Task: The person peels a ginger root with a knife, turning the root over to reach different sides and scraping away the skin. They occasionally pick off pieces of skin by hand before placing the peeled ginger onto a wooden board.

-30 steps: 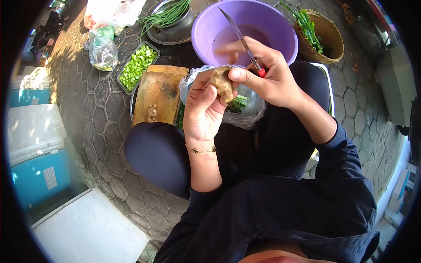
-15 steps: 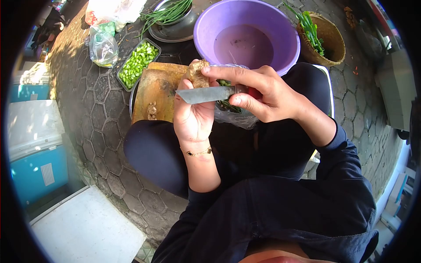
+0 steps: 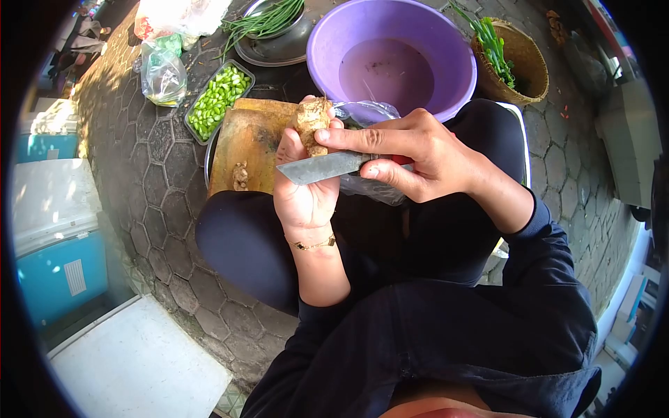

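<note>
My left hand (image 3: 306, 198), palm up with a bracelet at the wrist, holds a knobbly brown root (image 3: 313, 124) between thumb and fingers. My right hand (image 3: 418, 153) grips the red handle of a knife (image 3: 324, 167), and its index finger rests on the root. The blade points left across my left palm, just below the root. A smaller piece of root (image 3: 240, 176) lies on the wooden cutting board (image 3: 226, 143), left of my left hand. Behind my hands is a clear plastic bag (image 3: 376, 189), partly hidden.
Beyond the hands stands a purple basin (image 3: 460, 87) with some water. A tray of cut green vegetables (image 3: 214, 104), long green beans (image 3: 268, 21) on a metal dish and a plastic bag (image 3: 164, 80) are at the upper left. A woven basket (image 3: 533, 63) holds leafy greens at the upper right.
The knife and my right index finger have moved slightly lower along the root. The root stands more upright in my left hand, and more of its pale surface shows.
</note>
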`<state>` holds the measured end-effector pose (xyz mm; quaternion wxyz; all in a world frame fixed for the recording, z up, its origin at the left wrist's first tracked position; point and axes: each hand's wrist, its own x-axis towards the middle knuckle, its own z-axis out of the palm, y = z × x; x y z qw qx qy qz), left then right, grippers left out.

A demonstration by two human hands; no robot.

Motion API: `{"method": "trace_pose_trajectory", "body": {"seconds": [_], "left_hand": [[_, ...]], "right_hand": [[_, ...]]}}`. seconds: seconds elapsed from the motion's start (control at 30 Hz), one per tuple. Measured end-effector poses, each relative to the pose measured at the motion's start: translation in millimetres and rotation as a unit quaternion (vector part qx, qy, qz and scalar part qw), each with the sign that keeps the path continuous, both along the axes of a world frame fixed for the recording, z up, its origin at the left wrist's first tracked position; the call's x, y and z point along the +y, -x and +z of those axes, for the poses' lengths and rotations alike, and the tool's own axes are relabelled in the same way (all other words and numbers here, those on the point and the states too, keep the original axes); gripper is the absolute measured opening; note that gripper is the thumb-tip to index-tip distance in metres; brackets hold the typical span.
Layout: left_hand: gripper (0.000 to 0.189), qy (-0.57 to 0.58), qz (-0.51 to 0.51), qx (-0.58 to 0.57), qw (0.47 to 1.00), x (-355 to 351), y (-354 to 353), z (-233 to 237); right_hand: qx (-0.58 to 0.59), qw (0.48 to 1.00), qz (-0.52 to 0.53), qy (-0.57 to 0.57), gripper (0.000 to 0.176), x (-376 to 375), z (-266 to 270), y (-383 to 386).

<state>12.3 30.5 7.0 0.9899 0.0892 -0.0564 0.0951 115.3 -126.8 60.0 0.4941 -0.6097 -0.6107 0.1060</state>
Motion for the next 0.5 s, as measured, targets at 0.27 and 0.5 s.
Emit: {"method": "trace_pose_trajectory", "body": {"seconds": [0.27, 0.5], "left_hand": [[0.057, -0.008, 0.007, 0.003, 1.000, -1.5, 0.2, 3.1], [0.052, 0.014, 0.007, -0.009, 1.000, 0.4, -0.2, -2.2]], "right_hand": [[0.004, 1.000, -0.001, -0.022, 0.040, 1.3, -3.7, 2.3], [-0.013, 0.999, -0.027, -0.013, 0.038, 1.3, -2.4, 7.9]]}}
